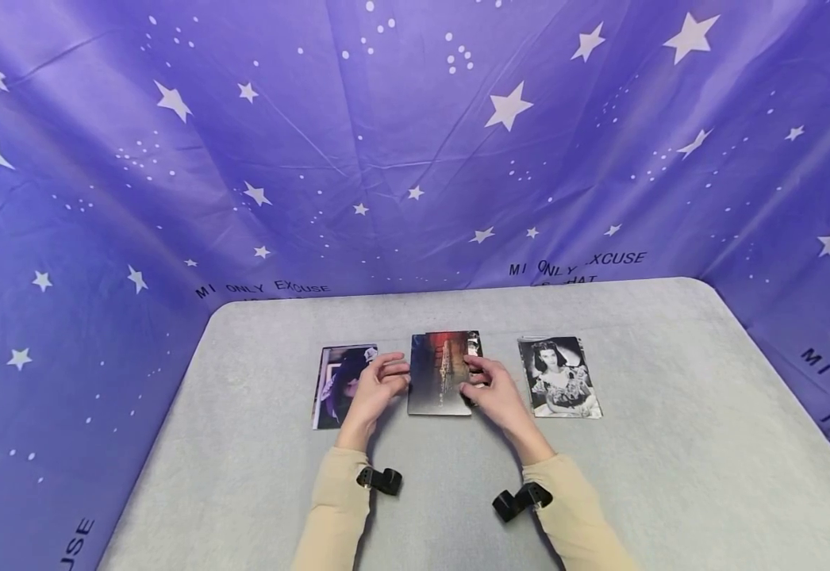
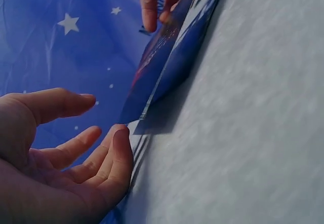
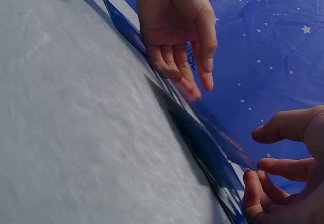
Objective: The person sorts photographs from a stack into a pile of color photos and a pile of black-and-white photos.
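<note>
A dark glossy photo card (image 1: 438,381) with a red patch near its top lies over the middle stack, other cards (image 1: 478,342) peeking out at its right. My right hand (image 1: 495,392) holds its right edge; in the right wrist view the fingertips (image 3: 251,176) lie on both sides of the card's corner, thumb apart above. By the opposite edge is my left hand (image 1: 378,394), fingers spread and relaxed, thumb (image 2: 76,105) lifted, holding nothing. Under the left hand's side, a purple-toned photo (image 1: 331,392) is partly hidden by that hand.
A black-and-white portrait photo (image 1: 561,381) tops another pile at the right. The grey cloth-covered table (image 1: 244,476) meets a purple star-printed curtain (image 1: 415,119) at its back and sides. Black wrist cameras (image 1: 522,501) sit on both beige sleeves.
</note>
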Demonstrator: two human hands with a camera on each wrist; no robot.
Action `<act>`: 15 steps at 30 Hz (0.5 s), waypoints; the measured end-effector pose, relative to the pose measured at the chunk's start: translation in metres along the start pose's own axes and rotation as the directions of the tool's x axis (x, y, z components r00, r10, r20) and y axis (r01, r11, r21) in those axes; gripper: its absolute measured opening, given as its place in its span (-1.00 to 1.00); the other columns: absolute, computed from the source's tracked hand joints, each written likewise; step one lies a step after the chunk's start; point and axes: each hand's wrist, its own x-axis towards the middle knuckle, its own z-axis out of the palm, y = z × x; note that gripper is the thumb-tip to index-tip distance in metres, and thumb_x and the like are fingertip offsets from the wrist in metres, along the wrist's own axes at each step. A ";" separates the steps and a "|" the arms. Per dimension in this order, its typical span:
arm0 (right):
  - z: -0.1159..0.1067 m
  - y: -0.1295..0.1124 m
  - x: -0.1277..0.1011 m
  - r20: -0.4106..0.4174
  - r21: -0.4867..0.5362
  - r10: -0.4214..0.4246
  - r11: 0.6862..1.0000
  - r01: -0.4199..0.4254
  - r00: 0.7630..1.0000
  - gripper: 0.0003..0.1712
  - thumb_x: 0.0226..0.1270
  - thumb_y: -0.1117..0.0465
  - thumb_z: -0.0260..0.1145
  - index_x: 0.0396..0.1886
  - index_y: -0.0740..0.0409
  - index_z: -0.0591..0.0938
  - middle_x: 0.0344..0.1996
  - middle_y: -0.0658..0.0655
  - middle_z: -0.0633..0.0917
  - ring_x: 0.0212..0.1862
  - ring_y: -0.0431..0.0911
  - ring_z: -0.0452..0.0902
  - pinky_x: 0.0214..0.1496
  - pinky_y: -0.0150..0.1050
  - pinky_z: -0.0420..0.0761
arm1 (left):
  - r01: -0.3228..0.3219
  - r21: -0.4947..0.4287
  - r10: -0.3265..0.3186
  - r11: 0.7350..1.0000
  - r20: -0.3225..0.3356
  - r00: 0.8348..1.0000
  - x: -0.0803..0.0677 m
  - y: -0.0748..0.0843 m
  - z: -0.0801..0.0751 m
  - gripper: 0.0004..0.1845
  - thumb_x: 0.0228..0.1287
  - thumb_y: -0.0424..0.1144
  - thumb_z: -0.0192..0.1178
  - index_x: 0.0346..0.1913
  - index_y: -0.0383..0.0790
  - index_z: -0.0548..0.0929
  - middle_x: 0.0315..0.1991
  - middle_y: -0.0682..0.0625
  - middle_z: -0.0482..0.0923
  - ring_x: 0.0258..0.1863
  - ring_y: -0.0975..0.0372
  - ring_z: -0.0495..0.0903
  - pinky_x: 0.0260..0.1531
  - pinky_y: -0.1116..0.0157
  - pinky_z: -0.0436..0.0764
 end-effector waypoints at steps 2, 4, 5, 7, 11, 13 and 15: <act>0.006 0.001 0.001 -0.008 0.033 -0.008 0.999 0.008 1.000 -0.42 0.02 0.57 0.29 0.14 0.49 0.51 -0.04 0.39 0.44 -0.21 -0.04 0.47 -0.27 -0.49 0.50 | 0.003 -0.003 -0.003 1.000 -0.009 1.000 0.000 0.002 -0.005 -0.46 0.08 -0.60 0.15 0.20 -0.58 0.39 -0.05 -0.44 0.54 -0.22 0.14 0.64 -0.28 0.39 0.57; 0.012 0.001 0.001 -0.016 0.068 -0.016 0.998 0.017 1.000 -0.42 0.00 0.60 0.27 0.14 0.49 0.51 -0.04 0.38 0.44 -0.25 -0.08 0.46 -0.27 -0.51 0.50 | -0.002 0.009 0.002 1.000 -0.013 1.000 -0.001 0.004 -0.009 -0.45 0.08 -0.60 0.16 0.21 -0.56 0.38 -0.06 -0.42 0.54 -0.25 0.20 0.63 -0.27 0.39 0.57; 0.015 0.001 0.001 -0.020 0.081 -0.023 0.996 0.025 1.000 -0.42 0.00 0.60 0.27 0.14 0.50 0.51 -0.04 0.38 0.44 -0.26 -0.09 0.45 -0.27 -0.52 0.50 | 0.001 0.014 -0.001 1.000 -0.016 1.000 -0.001 0.005 -0.010 -0.44 0.07 -0.60 0.17 0.22 -0.54 0.39 -0.06 -0.40 0.54 -0.26 0.23 0.62 -0.27 0.40 0.57; 0.020 0.001 0.002 -0.020 0.108 -0.027 0.994 0.029 0.999 -0.41 0.00 0.61 0.26 0.14 0.49 0.50 -0.05 0.39 0.46 -0.28 -0.12 0.46 -0.28 -0.53 0.51 | 0.003 0.021 -0.003 1.000 -0.027 1.000 -0.002 0.005 -0.014 -0.43 0.06 -0.62 0.19 0.22 -0.51 0.41 -0.08 -0.35 0.54 -0.29 0.27 0.61 -0.27 0.41 0.56; 0.028 0.001 0.003 -0.005 0.146 -0.034 0.989 0.034 0.999 -0.40 0.01 0.60 0.25 0.16 0.49 0.50 -0.06 0.38 0.51 -0.32 -0.19 0.46 -0.31 -0.51 0.50 | -0.001 0.008 0.002 1.000 -0.050 0.999 -0.003 0.003 -0.021 -0.44 0.03 -0.67 0.19 0.19 -0.50 0.44 -0.14 -0.26 0.52 -0.34 0.31 0.59 -0.29 0.42 0.57; 0.032 0.000 0.004 0.003 0.147 -0.034 0.988 0.034 0.999 -0.40 0.01 0.60 0.26 0.16 0.46 0.51 -0.06 0.38 0.52 -0.36 -0.21 0.46 -0.35 -0.50 0.49 | -0.011 0.004 0.012 1.000 -0.058 0.998 -0.004 0.001 -0.025 -0.45 0.03 -0.69 0.19 0.18 -0.51 0.46 -0.15 -0.24 0.51 -0.35 0.31 0.58 -0.30 0.43 0.57; 0.036 0.000 0.005 0.013 0.130 -0.035 0.991 0.033 0.999 -0.40 0.03 0.59 0.27 0.18 0.43 0.51 -0.04 0.37 0.53 -0.38 -0.23 0.47 -0.37 -0.47 0.48 | -0.017 0.004 0.017 1.000 -0.063 0.998 -0.006 0.001 -0.029 -0.46 0.03 -0.69 0.19 0.17 -0.50 0.48 -0.15 -0.23 0.51 -0.34 0.30 0.58 -0.30 0.43 0.56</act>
